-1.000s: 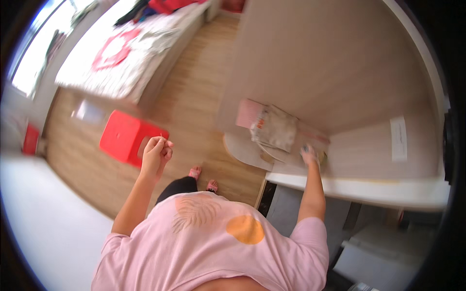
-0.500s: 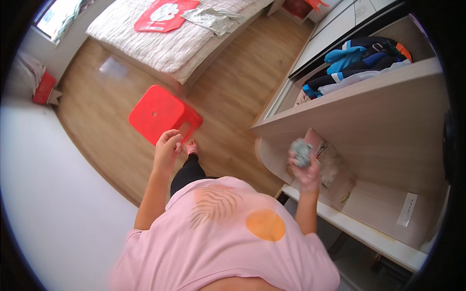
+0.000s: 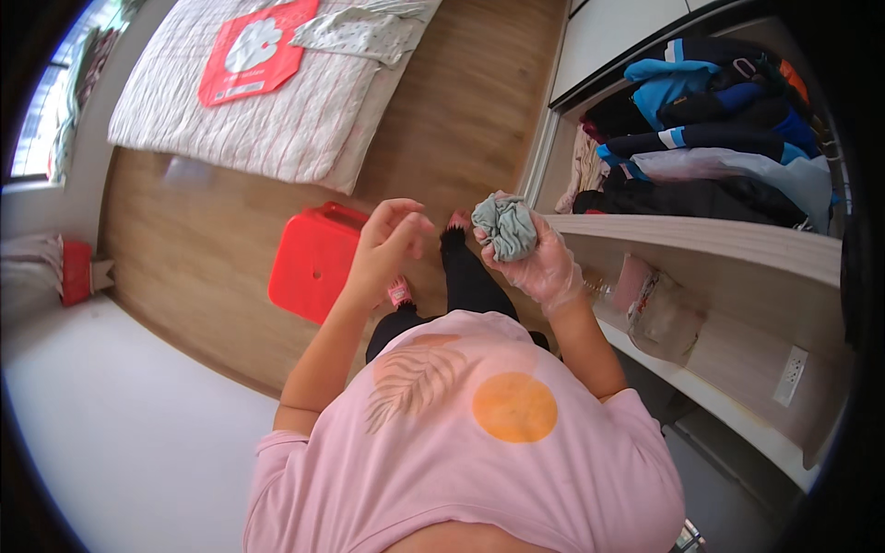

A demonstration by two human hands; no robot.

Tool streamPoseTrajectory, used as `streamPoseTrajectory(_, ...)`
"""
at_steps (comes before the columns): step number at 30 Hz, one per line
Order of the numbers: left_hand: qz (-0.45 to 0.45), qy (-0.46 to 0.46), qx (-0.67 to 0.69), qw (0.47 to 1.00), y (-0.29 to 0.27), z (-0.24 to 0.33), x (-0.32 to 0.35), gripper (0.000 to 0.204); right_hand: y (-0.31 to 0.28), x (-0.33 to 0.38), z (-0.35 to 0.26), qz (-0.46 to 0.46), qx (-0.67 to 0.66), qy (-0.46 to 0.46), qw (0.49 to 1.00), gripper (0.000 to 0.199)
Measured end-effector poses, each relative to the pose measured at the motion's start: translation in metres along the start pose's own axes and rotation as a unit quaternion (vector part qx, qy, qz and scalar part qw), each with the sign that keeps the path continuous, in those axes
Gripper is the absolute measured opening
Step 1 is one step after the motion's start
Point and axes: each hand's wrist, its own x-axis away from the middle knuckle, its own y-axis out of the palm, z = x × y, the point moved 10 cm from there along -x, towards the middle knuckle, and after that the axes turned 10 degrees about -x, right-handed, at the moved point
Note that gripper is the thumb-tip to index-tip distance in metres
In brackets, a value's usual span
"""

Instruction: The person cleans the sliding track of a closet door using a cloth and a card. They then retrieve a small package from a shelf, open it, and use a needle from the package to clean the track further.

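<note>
A crumpled grey-green cloth [image 3: 505, 228] is bunched in my right hand [image 3: 551, 267], in front of my body. This hand wears a thin clear plastic glove, and its fingers wrap round the cloth from below and behind. To its left my left hand [image 3: 389, 241] is raised, bare, its fingers loosely bent and apart with nothing seen in them. A gap separates it from the cloth. Below and behind the left hand a red plastic stool [image 3: 313, 267] stands on the wooden floor.
On my right is a cabinet with folded dark and blue clothes [image 3: 710, 120] above a pale shelf board [image 3: 737, 238]. A clear bag [image 3: 666, 318] lies in the lower compartment. A bed [image 3: 277, 138] with a red bag [image 3: 253, 55] is at far left. A white surface [image 3: 138, 396] lies near left.
The cloth in my right hand has moved left, away from the lower shelf, to the front of my body. My left hand has shifted right towards it. The view has turned.
</note>
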Motion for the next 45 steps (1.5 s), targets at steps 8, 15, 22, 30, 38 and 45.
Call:
streamPoseTrajectory(8,0.004,-0.004,-0.04,0.999,0.067,0.029,-0.172,0.013,-0.017,-0.087,-0.129,0.153,0.019,-0.023,0.988,0.029)
streamPoseTrajectory(15,-0.093,0.045,-0.129,0.986,0.119,0.06,-0.304,0.007,0.005,-0.124,-0.254,0.177,0.057,-0.11,0.976,0.014)
streamPoseTrajectory(22,-0.315,0.244,-0.42,0.816,0.228,0.116,-0.403,0.016,0.006,-0.148,-0.354,0.23,0.142,-0.23,0.935,0.022)
streamPoseTrajectory(30,-0.718,0.276,-0.399,0.5,0.295,0.102,-0.435,0.041,-0.005,-0.173,-0.385,0.343,0.371,-0.298,0.81,0.026)
streamPoseTrajectory(38,-0.782,0.439,-0.348,0.273,0.345,0.087,-0.399,0.042,-0.042,-0.162,-0.349,0.385,0.026,-0.49,0.782,0.021)
streamPoseTrajectory(45,-0.533,-0.581,-0.355,0.502,0.301,-0.05,-0.432,0.033,-0.06,-0.096,-0.329,0.537,-0.108,-0.723,0.421,0.009)
